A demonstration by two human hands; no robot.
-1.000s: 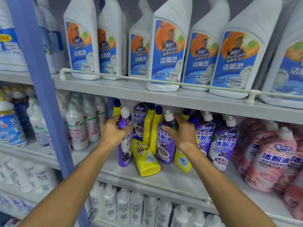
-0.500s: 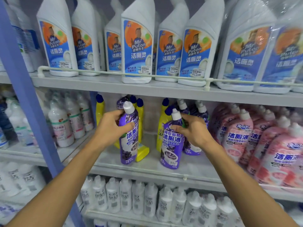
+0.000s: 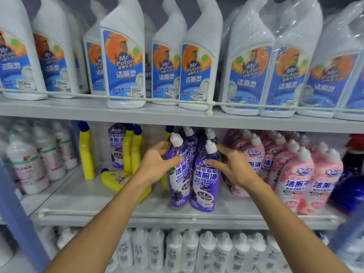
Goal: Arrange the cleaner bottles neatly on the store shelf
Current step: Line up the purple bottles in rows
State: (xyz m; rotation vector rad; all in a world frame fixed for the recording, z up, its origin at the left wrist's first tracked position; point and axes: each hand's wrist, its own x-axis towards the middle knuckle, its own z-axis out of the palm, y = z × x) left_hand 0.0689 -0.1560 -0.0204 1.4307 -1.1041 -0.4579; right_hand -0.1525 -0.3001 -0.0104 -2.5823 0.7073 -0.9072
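Note:
Two purple cleaner bottles with white caps stand side by side at the front of the middle shelf. My left hand grips the left purple bottle around its upper body. My right hand holds the right purple bottle at its neck and shoulder. More purple bottles stand behind them, and one purple bottle stands further left among yellow ones. A yellow bottle lies on its side on the shelf, partly hidden by my left forearm.
Upright yellow bottles stand left of my hands, pink bottles crowd the right. Large white Mr Puton bottles fill the top shelf behind a rail. White bottles line the bottom shelf. A blue upright post is at the left.
Both hands have carried the two purple bottles to the right and brought them together, close to the pink bottles. The view has shifted right too.

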